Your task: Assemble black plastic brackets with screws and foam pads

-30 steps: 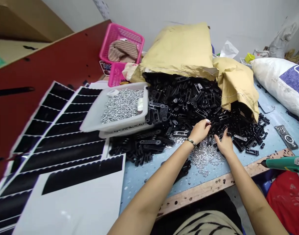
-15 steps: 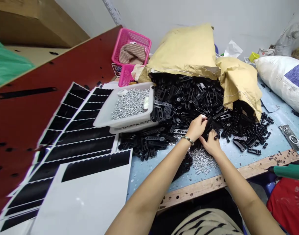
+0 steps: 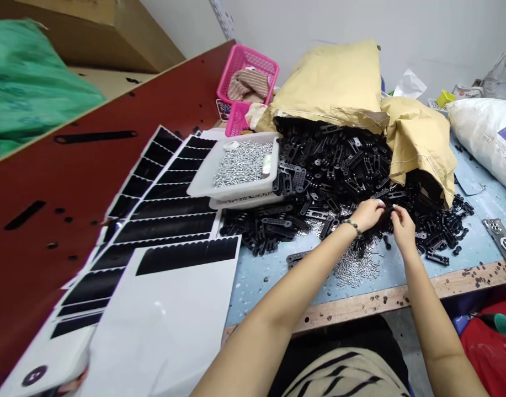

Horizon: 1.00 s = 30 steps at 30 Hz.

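Observation:
A big heap of black plastic strips spills from a torn tan paper sack onto the blue table. My left hand, with a bead bracelet at the wrist, and my right hand meet at the heap's near edge, fingers curled on a bundle of black strips held between them. Just below them lies a small pile of silver metal pieces.
A white tray of silver screws stands left of the heap. Sheets with black strips fan out at the left beside a red board. Pink baskets sit behind. A white sack and metal plate lie right.
My hands went from spread over the heap to closing together on a bundle of black strips. The view has shifted, so everything sits further right.

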Each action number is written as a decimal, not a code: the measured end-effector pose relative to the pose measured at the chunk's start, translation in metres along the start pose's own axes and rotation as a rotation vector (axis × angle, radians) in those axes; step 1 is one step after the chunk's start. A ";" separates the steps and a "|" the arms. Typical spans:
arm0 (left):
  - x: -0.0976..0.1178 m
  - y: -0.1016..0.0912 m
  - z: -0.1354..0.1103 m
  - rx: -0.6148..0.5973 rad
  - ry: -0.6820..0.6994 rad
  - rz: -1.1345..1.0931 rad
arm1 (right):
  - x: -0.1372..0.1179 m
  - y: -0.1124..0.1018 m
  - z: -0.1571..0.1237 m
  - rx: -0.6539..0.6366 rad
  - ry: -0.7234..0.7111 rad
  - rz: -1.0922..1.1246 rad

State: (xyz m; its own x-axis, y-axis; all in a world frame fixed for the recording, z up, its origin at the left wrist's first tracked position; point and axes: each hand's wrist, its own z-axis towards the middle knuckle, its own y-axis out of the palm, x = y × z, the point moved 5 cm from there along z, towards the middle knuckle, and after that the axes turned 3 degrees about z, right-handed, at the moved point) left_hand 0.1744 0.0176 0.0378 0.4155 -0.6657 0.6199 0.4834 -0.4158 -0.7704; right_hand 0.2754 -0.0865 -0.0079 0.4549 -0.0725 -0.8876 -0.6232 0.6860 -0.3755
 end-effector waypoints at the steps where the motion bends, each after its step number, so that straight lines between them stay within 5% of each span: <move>1: 0.002 0.003 0.000 -0.010 0.016 0.012 | -0.004 -0.003 -0.005 0.011 -0.049 -0.035; 3: 0.000 0.002 -0.009 -0.015 0.039 0.046 | -0.015 -0.003 -0.016 -0.027 -0.173 -0.132; 7: -0.022 -0.010 -0.052 -0.076 0.086 0.155 | -0.031 0.021 -0.038 -0.336 -0.419 -0.387; 11: -0.041 -0.021 -0.081 -0.109 0.102 0.278 | -0.026 0.026 -0.038 -0.428 -0.429 -0.610; 16: -0.035 -0.022 -0.077 -0.074 0.109 0.359 | -0.020 0.006 -0.030 -0.167 -0.334 -0.675; 20: -0.024 -0.010 -0.066 -0.097 0.132 0.374 | -0.027 0.034 -0.036 -0.323 -0.376 -0.576; 24: -0.025 -0.006 -0.057 -0.101 0.090 0.375 | -0.032 0.060 -0.032 -0.417 -0.358 -0.748; 30: -0.029 -0.013 -0.051 -0.110 0.068 0.290 | -0.027 0.053 -0.023 -0.446 -0.395 -0.787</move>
State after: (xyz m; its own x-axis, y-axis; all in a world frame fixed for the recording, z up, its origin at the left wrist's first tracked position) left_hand 0.1171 0.0106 0.0225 0.4695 -0.8046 0.3636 0.2648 -0.2645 -0.9273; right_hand 0.2156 -0.0648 -0.0095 0.9716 -0.0887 -0.2192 -0.1976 0.2042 -0.9588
